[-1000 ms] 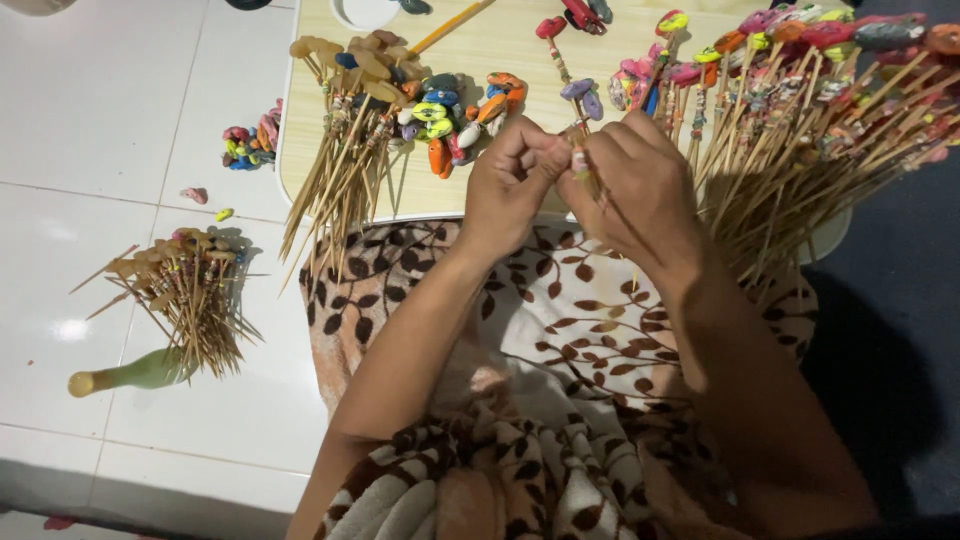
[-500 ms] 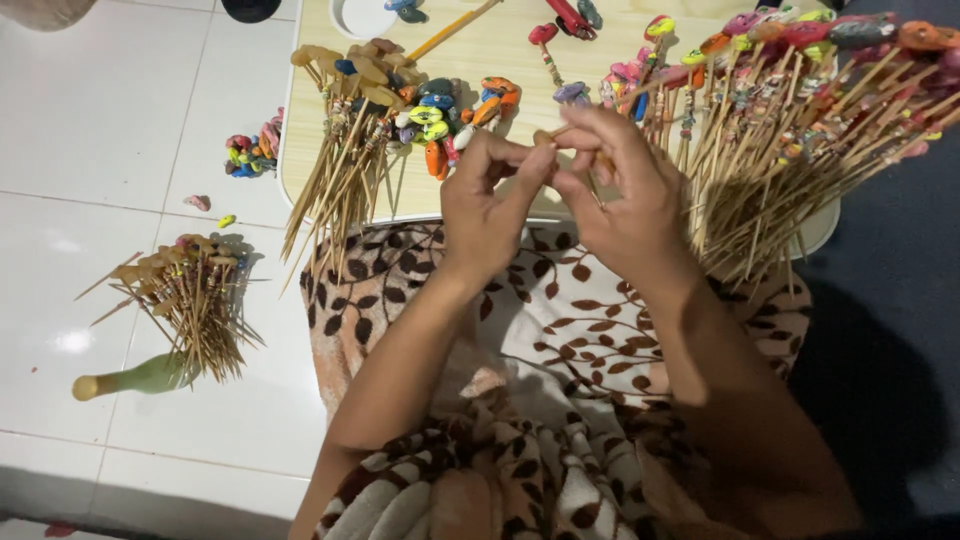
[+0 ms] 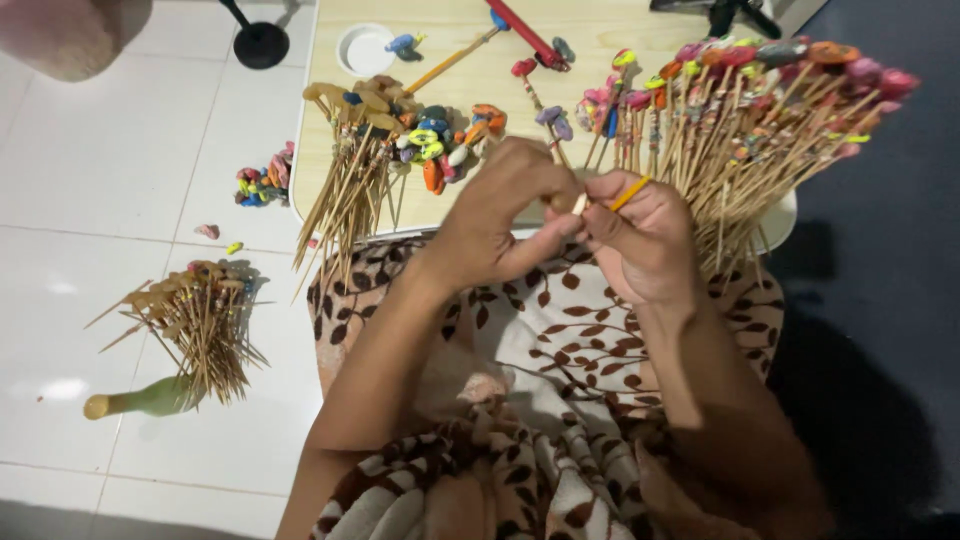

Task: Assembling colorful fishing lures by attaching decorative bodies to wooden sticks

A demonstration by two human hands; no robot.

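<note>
My left hand and my right hand meet over my lap, just in front of a low wooden table. The right hand grips a thin orange-yellow stick that points up and to the right. The left hand's thumb and fingertips pinch a small pale piece at the stick's lower end. Both hands are closed around these. A fan of skewers with coloured clay figures lies right behind the right hand.
A bundle of plain-tipped skewers and loose clay figures lie on the table's left. A white dish sits at the back. On the white tiled floor are another skewer bundle, a green bottle and clay pieces.
Both hands came a little toward me off the table edge and stayed together. The orange-yellow stick now shows in the right hand, and the view has shifted slightly.
</note>
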